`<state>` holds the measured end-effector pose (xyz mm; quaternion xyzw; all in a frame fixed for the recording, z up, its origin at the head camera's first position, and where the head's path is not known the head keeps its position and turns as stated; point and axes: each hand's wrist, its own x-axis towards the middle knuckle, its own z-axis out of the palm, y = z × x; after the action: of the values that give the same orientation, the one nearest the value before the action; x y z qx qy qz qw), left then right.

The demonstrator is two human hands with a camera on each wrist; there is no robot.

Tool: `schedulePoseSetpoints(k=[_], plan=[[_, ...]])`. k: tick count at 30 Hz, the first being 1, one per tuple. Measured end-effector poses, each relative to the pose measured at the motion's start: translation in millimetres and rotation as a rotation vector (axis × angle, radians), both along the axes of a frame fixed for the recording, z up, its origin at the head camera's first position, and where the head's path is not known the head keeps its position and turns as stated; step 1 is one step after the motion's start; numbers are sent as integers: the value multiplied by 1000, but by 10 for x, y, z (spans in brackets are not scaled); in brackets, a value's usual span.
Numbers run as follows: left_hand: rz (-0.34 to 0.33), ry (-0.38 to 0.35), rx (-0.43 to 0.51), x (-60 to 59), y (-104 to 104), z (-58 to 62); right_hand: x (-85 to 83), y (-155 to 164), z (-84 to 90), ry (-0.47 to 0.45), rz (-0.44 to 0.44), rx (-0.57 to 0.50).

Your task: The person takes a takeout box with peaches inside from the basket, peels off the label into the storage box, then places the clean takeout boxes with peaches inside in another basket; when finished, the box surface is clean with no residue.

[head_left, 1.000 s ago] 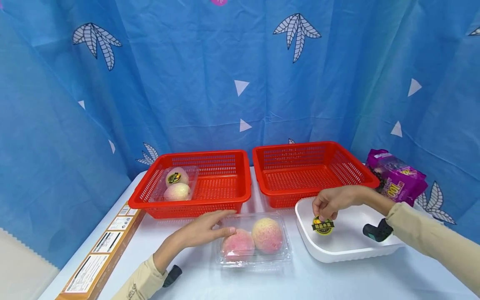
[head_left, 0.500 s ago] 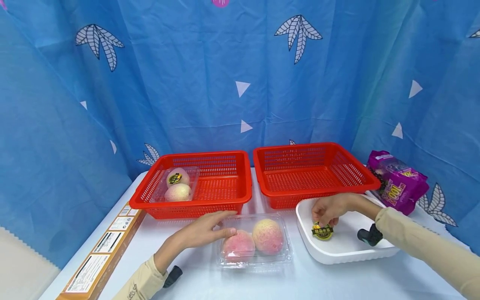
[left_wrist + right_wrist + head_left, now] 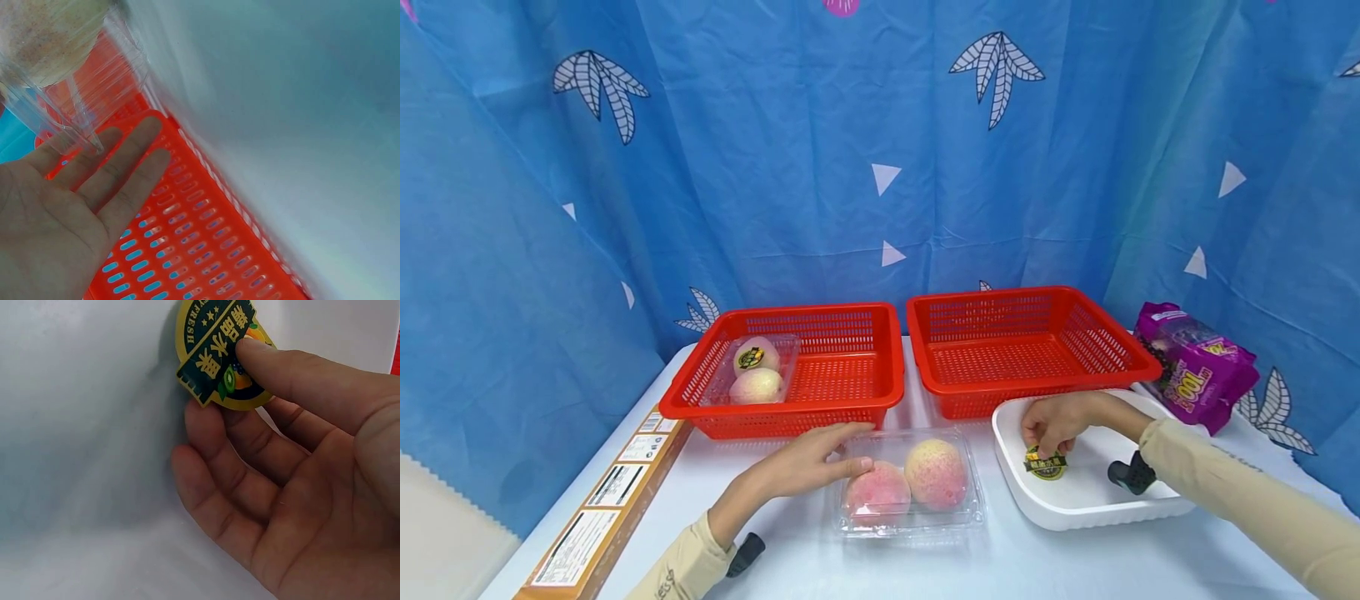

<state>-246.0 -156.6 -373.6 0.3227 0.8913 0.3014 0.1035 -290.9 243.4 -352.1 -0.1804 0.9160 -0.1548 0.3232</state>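
Observation:
My right hand pinches a round black-and-gold fruit sticker inside the white tub. In the right wrist view, the thumb lies on the face of the sticker, with fingers behind it. My left hand rests at the left side of a clear plastic clamshell box, its fingers fairly straight, as the left wrist view also shows. Inside that box sit a pink peach and a yellow-pink peach.
A red basket at the back left holds another clear box with two peaches, one bearing a sticker. Beside it stands a second red basket. A purple bag lies far right; a long orange-brown carton runs along the left.
My right hand has lowered slightly with the sticker, deeper into the white tub, and its forearm has shifted a little. My left hand and the clamshell box have stayed in place.

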Motion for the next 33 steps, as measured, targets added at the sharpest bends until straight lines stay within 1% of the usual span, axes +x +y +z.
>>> schedulePoseSetpoints(k=[7, 11, 14, 17, 21, 23, 27, 30, 33], plan=[[-3, 3, -1, -5, 1, 6, 2, -8, -10, 7, 22, 21], [0, 1, -2, -10, 1, 8, 2, -23, -15, 22, 29, 30], [1, 1, -2, -13, 0, 11, 3, -29, -14, 50, 43, 55], [-2, -3, 2, -17, -2, 13, 21, -31, 3, 108, 52, 130], [-5, -4, 5, -24, -5, 11, 82, -29, 36, 205, 21, 268], [-5, -4, 6, -27, -5, 10, 113, -22, 52, 231, 7, 308], [-8, -9, 8, -22, -3, 8, 135, -19, 29, 222, 27, 278], [-9, -4, 6, -16, -1, 3, 126, -42, 4, 187, 64, 226], [-9, 5, 1, -12, -1, -2, 134, -74, 11, 167, 78, 207]])
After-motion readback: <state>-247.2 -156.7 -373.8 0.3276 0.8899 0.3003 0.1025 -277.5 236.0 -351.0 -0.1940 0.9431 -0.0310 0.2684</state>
